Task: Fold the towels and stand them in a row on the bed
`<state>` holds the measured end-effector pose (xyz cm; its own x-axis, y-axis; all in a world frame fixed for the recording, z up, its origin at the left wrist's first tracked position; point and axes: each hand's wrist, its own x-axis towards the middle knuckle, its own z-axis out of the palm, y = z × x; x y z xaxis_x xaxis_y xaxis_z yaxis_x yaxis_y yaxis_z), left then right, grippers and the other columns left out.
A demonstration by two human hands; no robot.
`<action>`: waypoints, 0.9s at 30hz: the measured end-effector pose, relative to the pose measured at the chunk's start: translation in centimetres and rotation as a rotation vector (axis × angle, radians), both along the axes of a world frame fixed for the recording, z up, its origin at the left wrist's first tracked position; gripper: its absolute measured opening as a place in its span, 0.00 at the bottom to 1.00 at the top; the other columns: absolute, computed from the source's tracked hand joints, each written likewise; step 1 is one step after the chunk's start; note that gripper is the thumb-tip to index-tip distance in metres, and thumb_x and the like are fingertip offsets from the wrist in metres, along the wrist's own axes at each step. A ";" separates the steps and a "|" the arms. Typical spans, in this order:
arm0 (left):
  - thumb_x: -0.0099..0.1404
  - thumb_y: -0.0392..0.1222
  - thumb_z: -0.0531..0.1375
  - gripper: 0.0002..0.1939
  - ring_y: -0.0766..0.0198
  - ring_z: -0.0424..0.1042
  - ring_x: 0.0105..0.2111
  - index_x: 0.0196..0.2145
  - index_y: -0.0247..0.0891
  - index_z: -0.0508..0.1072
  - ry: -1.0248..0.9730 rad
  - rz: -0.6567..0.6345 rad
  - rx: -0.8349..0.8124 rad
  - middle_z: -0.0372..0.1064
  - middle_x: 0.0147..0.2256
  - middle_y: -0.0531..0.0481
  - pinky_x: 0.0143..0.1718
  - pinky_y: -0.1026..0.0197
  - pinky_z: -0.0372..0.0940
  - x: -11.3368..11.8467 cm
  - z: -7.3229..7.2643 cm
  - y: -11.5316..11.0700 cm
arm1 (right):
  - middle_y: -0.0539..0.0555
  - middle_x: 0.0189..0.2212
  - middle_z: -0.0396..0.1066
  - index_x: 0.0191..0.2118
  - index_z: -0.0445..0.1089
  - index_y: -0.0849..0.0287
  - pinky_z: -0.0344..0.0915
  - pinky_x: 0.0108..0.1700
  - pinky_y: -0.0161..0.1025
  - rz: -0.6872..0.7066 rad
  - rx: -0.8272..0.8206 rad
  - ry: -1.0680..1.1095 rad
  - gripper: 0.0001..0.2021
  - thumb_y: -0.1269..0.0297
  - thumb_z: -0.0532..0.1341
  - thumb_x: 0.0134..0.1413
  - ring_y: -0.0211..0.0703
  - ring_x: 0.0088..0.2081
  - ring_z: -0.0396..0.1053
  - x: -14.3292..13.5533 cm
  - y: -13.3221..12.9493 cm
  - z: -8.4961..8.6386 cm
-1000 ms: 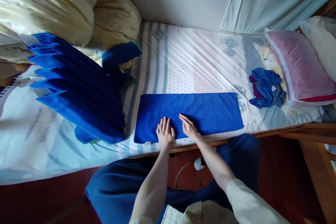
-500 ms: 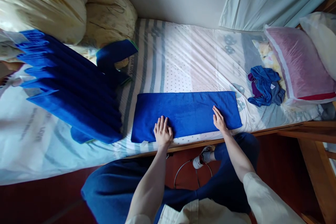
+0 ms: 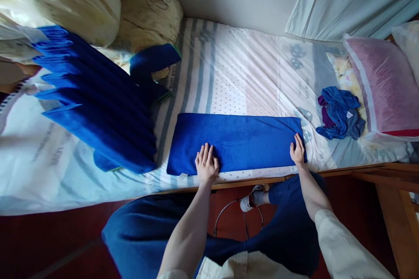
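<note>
A blue towel [image 3: 248,144], folded into a long flat strip, lies along the front edge of the bed. My left hand [image 3: 207,163] rests flat on its left half, fingers stretched out. Near the towel's right end, my right hand [image 3: 297,151] lies on the cloth with its fingers extended. A small white tag [image 3: 183,176] sticks out at the towel's lower left edge. To the left stands a row of folded blue towels [image 3: 104,104], packed closely side by side.
A crumpled heap of blue and purple cloth [image 3: 338,113] sits right of the towel, before a pink pillow [image 3: 382,85]. Another dark blue cloth [image 3: 152,67] lies behind the towel row, beside yellowish bedding [image 3: 149,13]. The bed's wooden edge [image 3: 258,181] runs in front of my knees.
My right hand has slid right across the towel to its right end. My left hand stays on the left half. The view has shifted slightly.
</note>
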<state>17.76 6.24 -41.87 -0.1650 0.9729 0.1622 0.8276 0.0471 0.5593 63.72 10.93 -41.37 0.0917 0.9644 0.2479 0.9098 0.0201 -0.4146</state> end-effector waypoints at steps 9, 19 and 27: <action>0.69 0.40 0.51 0.29 0.50 0.53 0.71 0.67 0.38 0.66 -0.076 0.002 -0.014 0.56 0.69 0.41 0.72 0.42 0.45 0.0 0.1 0.3 | 0.69 0.63 0.67 0.61 0.69 0.66 0.66 0.64 0.50 -0.092 -0.057 -0.052 0.26 0.56 0.49 0.67 0.54 0.63 0.67 2.7 0.6 1.2; 0.68 0.39 0.52 0.30 0.50 0.52 0.71 0.67 0.38 0.66 -0.145 0.006 -0.012 0.55 0.70 0.42 0.72 0.42 0.43 0.3 0.3 0.4 | 0.72 0.72 0.49 0.70 0.56 0.71 0.48 0.72 0.61 -0.155 -0.077 -0.041 0.31 0.55 0.45 0.70 0.57 0.74 0.46 -4.2 2.1 3.2; 0.68 0.39 0.51 0.29 0.50 0.52 0.71 0.66 0.36 0.67 -0.147 0.013 0.004 0.56 0.69 0.40 0.72 0.42 0.44 0.3 0.3 0.5 | 0.64 0.75 0.44 0.75 0.45 0.63 0.42 0.73 0.62 0.201 -0.131 0.013 0.30 0.60 0.45 0.73 0.53 0.76 0.36 -28.5 -1.6 2.1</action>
<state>18.09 6.69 -41.57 -0.1996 0.9699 0.1392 0.7364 0.0547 0.6744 35.20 9.30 -39.24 -0.1034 0.9874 0.1195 0.8873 0.1459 -0.4375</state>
